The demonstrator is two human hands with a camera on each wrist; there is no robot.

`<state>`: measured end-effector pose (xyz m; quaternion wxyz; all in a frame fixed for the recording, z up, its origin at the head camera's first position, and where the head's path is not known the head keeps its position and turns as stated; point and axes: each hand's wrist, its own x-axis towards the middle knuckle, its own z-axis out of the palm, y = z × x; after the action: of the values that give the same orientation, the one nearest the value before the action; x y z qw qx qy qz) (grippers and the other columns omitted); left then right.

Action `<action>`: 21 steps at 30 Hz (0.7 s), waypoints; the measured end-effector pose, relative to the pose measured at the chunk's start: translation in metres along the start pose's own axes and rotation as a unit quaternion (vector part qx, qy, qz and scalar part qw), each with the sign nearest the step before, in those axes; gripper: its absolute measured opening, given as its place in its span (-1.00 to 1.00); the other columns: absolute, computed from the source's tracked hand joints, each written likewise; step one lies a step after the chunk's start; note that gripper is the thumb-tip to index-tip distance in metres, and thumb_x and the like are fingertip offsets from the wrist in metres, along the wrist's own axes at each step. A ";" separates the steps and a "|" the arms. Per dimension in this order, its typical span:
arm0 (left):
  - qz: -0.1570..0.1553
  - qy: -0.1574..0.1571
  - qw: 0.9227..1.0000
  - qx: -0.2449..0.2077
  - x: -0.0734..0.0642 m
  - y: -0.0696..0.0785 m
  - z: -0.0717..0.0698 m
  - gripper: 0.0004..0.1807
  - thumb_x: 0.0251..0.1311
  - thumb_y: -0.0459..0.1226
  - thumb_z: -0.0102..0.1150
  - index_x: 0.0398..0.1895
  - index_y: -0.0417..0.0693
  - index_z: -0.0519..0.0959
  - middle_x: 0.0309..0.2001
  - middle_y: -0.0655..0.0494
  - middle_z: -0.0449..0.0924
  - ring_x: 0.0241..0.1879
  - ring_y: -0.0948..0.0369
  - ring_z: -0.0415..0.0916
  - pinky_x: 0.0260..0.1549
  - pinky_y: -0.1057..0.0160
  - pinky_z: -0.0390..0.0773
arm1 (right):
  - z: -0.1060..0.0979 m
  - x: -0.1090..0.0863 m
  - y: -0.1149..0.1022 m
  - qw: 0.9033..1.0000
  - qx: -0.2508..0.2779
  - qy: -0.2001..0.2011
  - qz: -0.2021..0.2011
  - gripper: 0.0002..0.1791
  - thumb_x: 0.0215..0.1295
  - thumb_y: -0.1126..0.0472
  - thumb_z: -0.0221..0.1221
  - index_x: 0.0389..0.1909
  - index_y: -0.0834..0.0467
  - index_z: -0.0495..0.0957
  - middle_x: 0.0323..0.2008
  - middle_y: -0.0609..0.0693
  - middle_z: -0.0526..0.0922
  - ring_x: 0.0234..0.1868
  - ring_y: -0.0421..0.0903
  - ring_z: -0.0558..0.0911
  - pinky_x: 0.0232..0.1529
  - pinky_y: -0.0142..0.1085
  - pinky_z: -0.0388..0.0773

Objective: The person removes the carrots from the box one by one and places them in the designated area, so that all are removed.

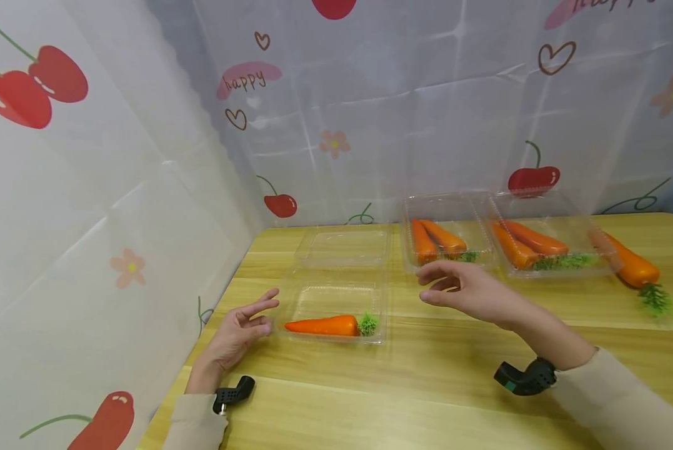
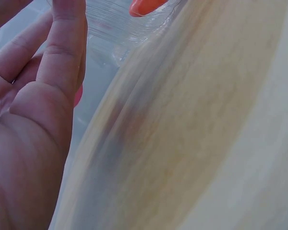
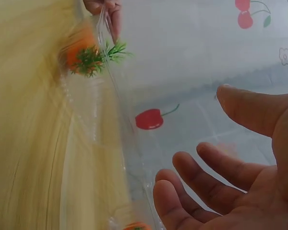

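A clear plastic clamshell box [image 1: 383, 300] lies with its lid [image 1: 342, 245] folded back on the wooden table. Along its near side lies one orange toy carrot [image 1: 322, 325], tip left, green tuft right. My left hand [image 1: 236, 336] is at the box's left edge, fingers loosely extended, fingertips right by the wall. In the left wrist view the carrot's tip [image 2: 146, 6] shows beyond those fingers. My right hand [image 1: 462, 294] hovers right of the box, palm turned left, fingers loosely bent with nothing in them. The right wrist view shows its thumb and fingers [image 3: 211, 184] spread apart.
Two more clear boxes [image 1: 447, 199] [image 1: 592, 265], each with two carrots [image 1: 442, 235] [image 1: 541, 239], stand at the back right. A loose carrot [image 1: 634, 265] lies at their right. A patterned curtain [image 1: 426, 112] hangs behind and along the left of the table [image 1: 381, 394].
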<state>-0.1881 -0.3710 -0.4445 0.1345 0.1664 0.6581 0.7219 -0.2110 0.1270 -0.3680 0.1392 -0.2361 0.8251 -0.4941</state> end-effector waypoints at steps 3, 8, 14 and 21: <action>0.000 -0.001 1.000 0.001 0.000 -0.001 0.000 -0.42 0.35 -0.61 0.12 0.43 -0.50 0.31 0.64 0.12 0.10 -0.24 0.34 0.59 -0.15 0.44 0.62 | 0.003 0.003 -0.003 0.999 0.023 -0.021 -0.008 -0.42 0.44 -0.04 0.27 0.36 0.15 0.47 0.27 0.22 0.56 0.22 0.09 0.61 0.15 -0.05 0.65; -0.003 -0.001 1.000 0.000 0.001 -0.002 0.000 -0.41 0.34 -0.61 0.12 0.43 -0.53 0.28 0.65 0.11 0.08 -0.23 0.33 0.58 -0.15 0.44 0.62 | 0.008 0.009 -0.006 0.998 0.047 -0.046 -0.014 -0.43 0.44 -0.01 0.28 0.34 0.17 0.47 0.28 0.23 0.54 0.24 0.09 0.60 0.21 -0.04 0.62; -0.001 -0.004 1.000 0.000 0.000 -0.002 0.000 -0.41 0.35 -0.60 0.12 0.43 -0.54 0.27 0.65 0.11 0.08 -0.23 0.33 0.58 -0.15 0.44 0.62 | 0.014 0.020 -0.008 0.995 0.067 -0.069 -0.015 -0.42 0.45 -0.03 0.27 0.35 0.17 0.45 0.30 0.24 0.52 0.27 0.08 0.58 0.26 -0.03 0.59; 0.004 -0.007 1.000 0.000 -0.001 -0.002 0.000 -0.43 0.35 -0.61 0.11 0.43 -0.52 0.30 0.65 0.09 0.08 -0.23 0.33 0.57 -0.15 0.43 0.62 | 0.023 0.033 -0.013 0.992 0.087 -0.087 -0.009 -0.39 0.45 -0.03 0.26 0.39 0.17 0.42 0.27 0.15 0.55 0.28 0.08 0.56 0.31 0.00 0.54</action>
<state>-0.1878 -0.3712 -0.4471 0.1360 0.1743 0.6563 0.7214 -0.2249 0.0874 -0.3669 0.2262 -0.2725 0.7615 -0.5428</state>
